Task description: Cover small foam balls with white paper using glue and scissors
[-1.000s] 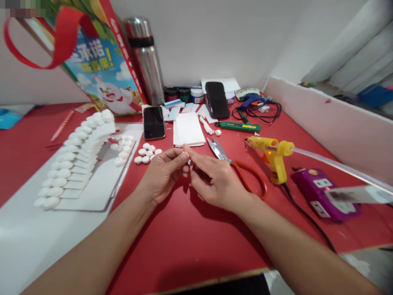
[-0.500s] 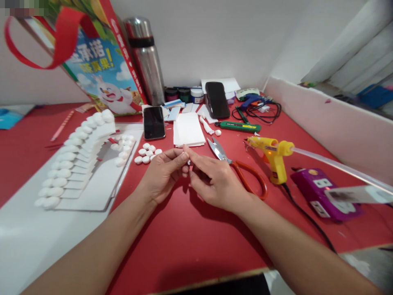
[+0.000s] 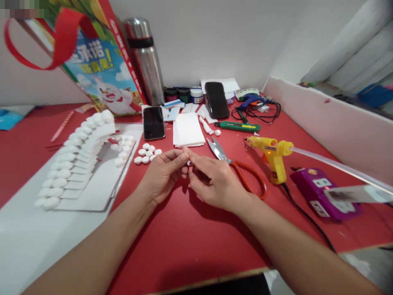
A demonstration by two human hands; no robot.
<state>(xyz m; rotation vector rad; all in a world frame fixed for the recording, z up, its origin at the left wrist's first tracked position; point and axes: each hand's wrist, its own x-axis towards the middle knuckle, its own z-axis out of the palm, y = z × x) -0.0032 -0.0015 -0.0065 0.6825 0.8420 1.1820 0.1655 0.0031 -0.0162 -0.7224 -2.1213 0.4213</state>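
My left hand (image 3: 167, 170) and my right hand (image 3: 215, 178) meet above the red table, fingertips touching. Between them shows a tiny bit of a white piece (image 3: 188, 163), mostly hidden by the fingers. Both hands are closed round it. Several white oval pieces (image 3: 147, 153) lie just left of my left hand. Behind the hands is a stack of white paper (image 3: 188, 129). Scissors with orange handles (image 3: 250, 176) lie beside my right hand, blades apart. At the left, a stepped white card model (image 3: 89, 164) carries rows of white ovals.
A yellow glue gun (image 3: 276, 157) stands at the right near a purple power strip (image 3: 327, 194). Further back are two phones (image 3: 154, 123), a green cutter (image 3: 239, 126), a steel flask (image 3: 147, 65), paint jars and a tall printed bag (image 3: 107, 78).
Both hands hold almost the same place and pose; my right fingers have shifted very slightly. Nothing else has visibly moved.
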